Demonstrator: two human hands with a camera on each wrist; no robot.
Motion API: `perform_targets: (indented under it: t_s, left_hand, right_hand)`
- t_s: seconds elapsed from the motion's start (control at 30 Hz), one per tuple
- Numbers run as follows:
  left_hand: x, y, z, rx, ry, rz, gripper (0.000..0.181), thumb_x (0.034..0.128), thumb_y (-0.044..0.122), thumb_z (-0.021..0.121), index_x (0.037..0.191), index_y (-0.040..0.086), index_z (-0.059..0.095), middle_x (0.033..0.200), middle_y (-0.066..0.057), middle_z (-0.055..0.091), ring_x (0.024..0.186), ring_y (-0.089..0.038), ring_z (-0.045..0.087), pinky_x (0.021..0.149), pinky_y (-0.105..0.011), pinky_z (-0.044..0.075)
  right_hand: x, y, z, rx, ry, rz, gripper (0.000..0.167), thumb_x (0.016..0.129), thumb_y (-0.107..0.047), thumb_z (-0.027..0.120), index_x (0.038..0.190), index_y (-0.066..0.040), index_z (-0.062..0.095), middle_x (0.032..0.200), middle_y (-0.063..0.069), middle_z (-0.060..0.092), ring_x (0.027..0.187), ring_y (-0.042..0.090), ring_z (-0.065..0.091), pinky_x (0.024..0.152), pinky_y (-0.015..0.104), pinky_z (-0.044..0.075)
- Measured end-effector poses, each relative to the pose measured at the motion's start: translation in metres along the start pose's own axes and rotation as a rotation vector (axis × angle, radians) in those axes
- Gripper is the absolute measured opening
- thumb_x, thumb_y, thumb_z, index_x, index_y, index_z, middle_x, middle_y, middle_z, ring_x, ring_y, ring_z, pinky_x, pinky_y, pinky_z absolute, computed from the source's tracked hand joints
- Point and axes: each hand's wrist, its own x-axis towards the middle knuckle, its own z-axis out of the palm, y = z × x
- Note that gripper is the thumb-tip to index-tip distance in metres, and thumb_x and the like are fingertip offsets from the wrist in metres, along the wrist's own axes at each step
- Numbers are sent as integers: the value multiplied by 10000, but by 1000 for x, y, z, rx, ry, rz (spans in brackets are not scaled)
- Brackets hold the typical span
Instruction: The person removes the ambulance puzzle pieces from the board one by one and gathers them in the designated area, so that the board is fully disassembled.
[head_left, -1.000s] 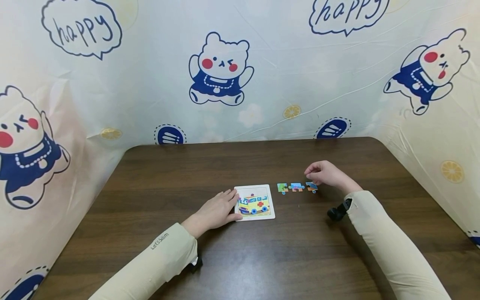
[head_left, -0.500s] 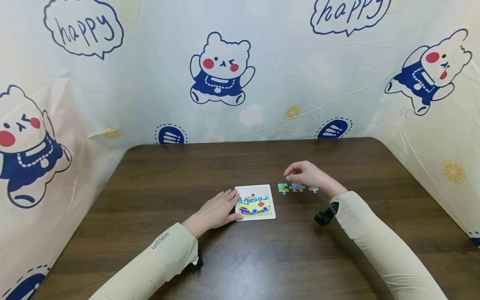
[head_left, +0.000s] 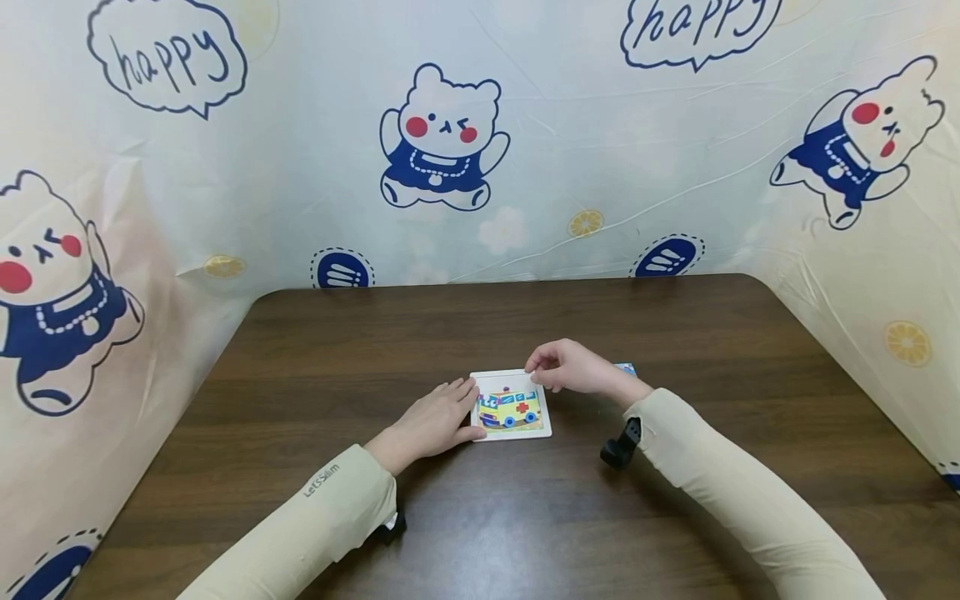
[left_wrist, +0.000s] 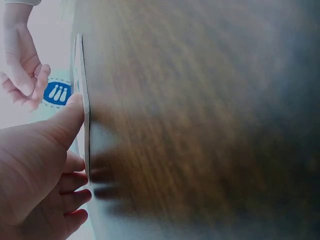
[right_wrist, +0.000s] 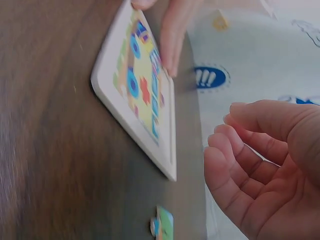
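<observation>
A white-framed puzzle board showing a yellow ambulance lies flat on the table. My left hand rests at its left edge, fingers spread and thumb at the lower corner; the left wrist view shows this hand against the board's edge. Over the board's upper right corner hovers my right hand. Its fingers are loosely bent with nothing visible between them in the right wrist view. One puzzle piece shows behind the right wrist, and a green-and-blue piece lies beside the board. The other pieces are hidden.
The brown wooden table extends around the board, with its far edge against a patterned cloth. Black wrist cameras hang beneath both sleeves, the right one low over the table.
My right hand has moved left from above the row of three pieces to the board's upper right corner, its wrist now covering most of the row. My left hand has stayed on the board's edge.
</observation>
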Motion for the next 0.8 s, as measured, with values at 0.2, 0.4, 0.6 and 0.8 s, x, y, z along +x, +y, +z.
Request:
perform_targets:
  t_s: [0.2,0.4,0.6,0.8]
  left_hand:
    - [0,-1,0,-15,3,-3,729,883,494,532,1354,-49,406,1411,-185,357,1300,-305,320,1047,-414,262]
    - [0,-1,0,-11,6,-2,727,885,496,529,1354,-46,408,1407,-180,365,1299,-301,324,1050,-408,257]
    - [1,-1,-1,-12,8,2,719,878,489,548,1342,-46,426,1397,-186,379,1294,-310,330,1048,-415,258]
    - [2,-3,-3,-20,20,11,705,874,484,559,1325,-47,451,1380,-191,401,1282,-317,348,1043,-423,266]
  right_hand:
    - [8,-5,15,-53,-39,-39,136,873,-82,622,992,-21,644,812,29,580,672,178,520,604,304,485]
    - [18,-7,28,-141,-58,-103,103,864,-90,629,953,-47,662,788,-16,586,727,140,521,666,253,457]
    - [24,-10,39,-149,-58,-121,85,840,-80,659,916,-42,659,739,-21,583,674,115,523,606,224,462]
    - [28,-7,48,-133,-56,-81,58,839,-69,665,892,-48,655,710,-18,562,600,100,505,538,219,449]
